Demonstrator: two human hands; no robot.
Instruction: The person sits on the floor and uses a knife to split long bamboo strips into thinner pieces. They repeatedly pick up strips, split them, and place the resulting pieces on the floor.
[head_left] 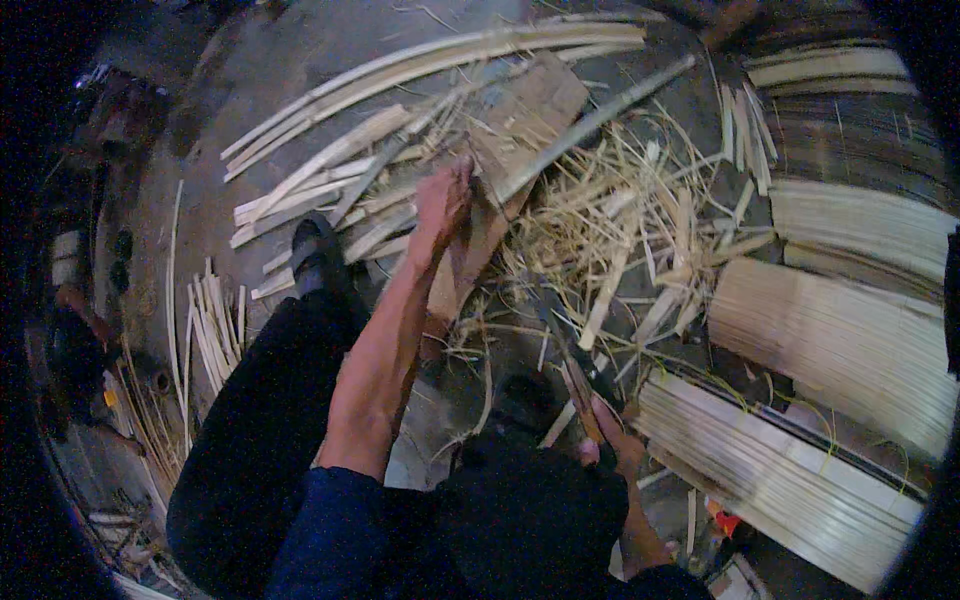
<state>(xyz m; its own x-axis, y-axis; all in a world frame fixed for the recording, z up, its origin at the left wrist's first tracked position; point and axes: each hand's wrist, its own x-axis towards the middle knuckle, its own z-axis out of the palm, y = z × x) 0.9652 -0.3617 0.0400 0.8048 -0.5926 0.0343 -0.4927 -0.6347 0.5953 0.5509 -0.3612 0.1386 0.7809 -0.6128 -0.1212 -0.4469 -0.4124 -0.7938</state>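
Note:
My left hand (447, 198) is closed over a brown wooden board (540, 105) lying on the floor. What its fingers hold is blurred. Close by, the lower end of a long grey-green bamboo strip (610, 118) crosses the board and slants up to the right. My right hand (617, 440), lower right beside my knee, is wrapped round the handle of a long dark knife (560, 335). Its blade points up and away, toward the shavings. A heap of thin pale shavings (625, 215) spreads right of the board.
Bundles of pale slats (830, 345) are stacked along the right side, one bundle (775, 465) near my right hand. Long split strips (400, 70) lie at the far side. More strips (215, 320) lie left of my shoe (315, 255). Another person (80, 350) is at the left edge.

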